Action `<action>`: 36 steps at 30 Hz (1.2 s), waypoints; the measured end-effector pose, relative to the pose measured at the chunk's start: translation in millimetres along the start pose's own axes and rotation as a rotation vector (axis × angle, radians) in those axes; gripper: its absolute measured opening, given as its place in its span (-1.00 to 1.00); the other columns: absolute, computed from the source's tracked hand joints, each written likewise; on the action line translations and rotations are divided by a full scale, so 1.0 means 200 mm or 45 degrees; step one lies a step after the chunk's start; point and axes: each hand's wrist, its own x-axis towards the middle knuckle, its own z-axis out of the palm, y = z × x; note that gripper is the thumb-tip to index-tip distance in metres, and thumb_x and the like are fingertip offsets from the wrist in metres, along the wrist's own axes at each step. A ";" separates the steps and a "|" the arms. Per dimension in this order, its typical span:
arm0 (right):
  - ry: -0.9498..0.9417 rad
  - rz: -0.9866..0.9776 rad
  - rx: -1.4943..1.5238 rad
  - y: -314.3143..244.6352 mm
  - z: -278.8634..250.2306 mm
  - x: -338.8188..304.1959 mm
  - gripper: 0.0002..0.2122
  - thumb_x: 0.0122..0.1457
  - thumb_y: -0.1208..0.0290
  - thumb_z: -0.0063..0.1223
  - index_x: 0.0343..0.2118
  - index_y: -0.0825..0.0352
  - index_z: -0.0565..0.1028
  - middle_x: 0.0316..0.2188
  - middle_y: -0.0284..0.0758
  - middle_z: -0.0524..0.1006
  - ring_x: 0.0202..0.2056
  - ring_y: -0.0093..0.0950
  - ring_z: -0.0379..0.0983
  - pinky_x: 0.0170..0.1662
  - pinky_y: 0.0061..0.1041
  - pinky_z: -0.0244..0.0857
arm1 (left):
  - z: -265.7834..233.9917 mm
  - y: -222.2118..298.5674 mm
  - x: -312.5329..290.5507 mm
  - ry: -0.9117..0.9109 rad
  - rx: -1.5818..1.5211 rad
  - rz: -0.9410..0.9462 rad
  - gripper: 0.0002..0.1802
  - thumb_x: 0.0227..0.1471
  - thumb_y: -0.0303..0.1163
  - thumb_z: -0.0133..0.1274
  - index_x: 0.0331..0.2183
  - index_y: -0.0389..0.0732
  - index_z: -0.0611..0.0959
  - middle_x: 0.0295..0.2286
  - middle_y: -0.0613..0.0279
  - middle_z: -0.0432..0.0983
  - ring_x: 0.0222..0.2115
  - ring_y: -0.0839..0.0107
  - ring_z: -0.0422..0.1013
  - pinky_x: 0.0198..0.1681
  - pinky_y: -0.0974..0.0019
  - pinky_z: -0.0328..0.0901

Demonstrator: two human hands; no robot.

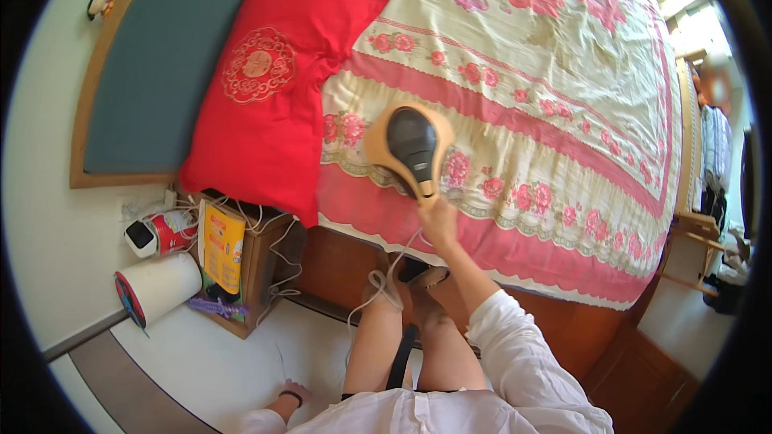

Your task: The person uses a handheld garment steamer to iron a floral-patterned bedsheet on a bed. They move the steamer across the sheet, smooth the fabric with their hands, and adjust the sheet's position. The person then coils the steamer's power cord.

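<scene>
My right hand (438, 223) is closed around the handle of a yellow-orange handheld bed vacuum (441, 130) with a dark cover. The vacuum rests on the flowered bedspread (515, 137), near the side of the bed closest to me. From it a pale power cord (376, 285) runs down past my knees. My left hand (296, 390), with a dark band at the wrist, hangs low at my left side above the floor. Its fingers show too small to tell whether they grip anything; a thin line lies just beyond them.
A red pillow (265, 104) lies by the blue headboard (161, 64). At the left a wooden nightstand (261, 273) carries a yellow package (223, 245) and tangled cords. A white bin (161, 288) stands beside it. Across the room at right is a wooden rack (693, 233).
</scene>
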 end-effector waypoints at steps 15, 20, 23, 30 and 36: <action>-0.328 -0.243 -0.536 0.00 -0.30 -0.22 -0.40 -0.10 0.07 0.23 0.05 0.17 0.41 -0.53 -0.12 0.57 -0.46 -0.14 0.55 -0.37 -0.20 0.43 | -1.06 -0.44 0.16 0.699 -0.440 0.143 -0.59 0.05 -0.42 -0.17 -0.02 -0.11 0.50 -0.03 -0.01 0.43 0.00 0.03 0.35 0.05 0.02 0.25; 0.066 0.165 -0.309 0.20 -0.50 -0.35 -0.42 -0.14 0.32 0.28 0.05 0.18 0.43 -0.43 -0.04 0.58 -0.34 -0.12 0.54 -0.28 -0.17 0.40 | -2.09 -0.08 -0.02 1.416 -0.771 0.432 -0.52 0.06 -0.11 0.07 -0.06 -0.22 0.52 -0.15 -0.05 0.45 -0.09 0.09 0.40 -0.07 0.11 0.32; 0.368 0.389 0.112 0.32 -0.53 -0.39 -0.61 -0.09 0.48 0.21 -0.11 0.37 0.51 -0.46 -0.13 0.59 -0.40 -0.40 0.58 -0.32 -0.40 0.40 | -2.50 0.15 -0.03 0.822 -2.069 0.527 -0.56 0.08 0.01 0.11 -0.29 -0.21 0.55 -0.38 0.19 0.51 -0.28 0.32 0.47 -0.28 0.24 0.38; 0.778 0.413 0.334 0.42 -0.47 -0.36 -0.77 -0.05 0.53 0.16 -0.29 0.47 0.51 -0.53 -0.36 0.54 -0.47 -0.63 0.43 -0.39 -0.52 0.33 | -2.43 0.28 0.09 0.684 -2.727 0.611 -0.73 0.12 -0.14 0.09 -0.36 -0.15 0.57 -0.55 0.39 0.49 -0.60 0.60 0.39 -0.64 0.49 0.21; 0.584 0.391 0.354 0.06 -0.18 -0.34 -0.58 -0.07 0.48 0.15 -0.08 0.46 0.44 -0.50 -0.15 0.57 -0.49 -0.36 0.52 -0.39 -0.37 0.38 | -2.33 0.17 0.12 0.814 -2.580 0.563 -0.70 0.17 -0.12 0.03 -0.28 -0.17 0.55 -0.48 0.36 0.53 -0.57 0.56 0.44 -0.56 0.50 0.26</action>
